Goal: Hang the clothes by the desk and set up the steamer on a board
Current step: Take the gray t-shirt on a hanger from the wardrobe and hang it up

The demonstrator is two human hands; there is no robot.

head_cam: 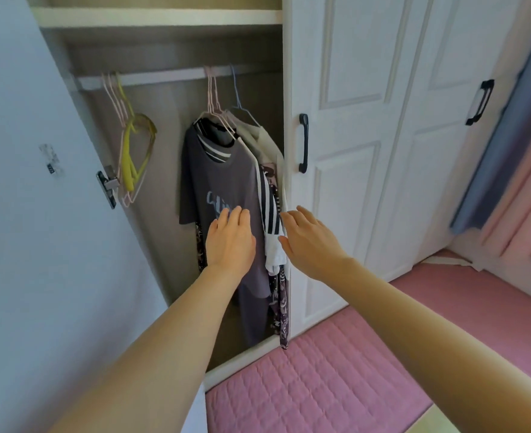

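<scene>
White wardrobe (351, 151) fills the view; its left door (23, 214) swung wide open, the next door to the right closed, black handle (303, 143) on it. A second black handle (479, 103) sits on the door further right. Shelf (157, 17) across the top of the open bay, hanging rail (170, 77) just under it.

Pink quilted mat (320, 376) lies at the wardrobe's foot, running right along its base. Curtains (514, 157), blue and pink, hang right of the wardrobe.

Clothes (242, 182) hang bunched at the right end of the rail, inside the open bay: a grey T-shirt (220, 182) with pale lettering at the front, a white garment with black stripes (268, 201) just behind its right edge, a dark patterned piece (281, 304) trailing lowest, over the wardrobe's bottom edge. Pale garments sit further back; details unclear.

Empty hangers (132, 151), pink and yellow, hang at the left end of the rail, well apart from the clothes.

Left hand (230, 239) reaches into the wardrobe, fingers straight and together, flat in front of the T-shirt's lower chest; holds nothing. Right hand (308, 235) reaches beside the striped garment, at the closed door's edge, fingers straight and slightly spread; holds nothing. Contact with cloth cannot be told for either.
</scene>
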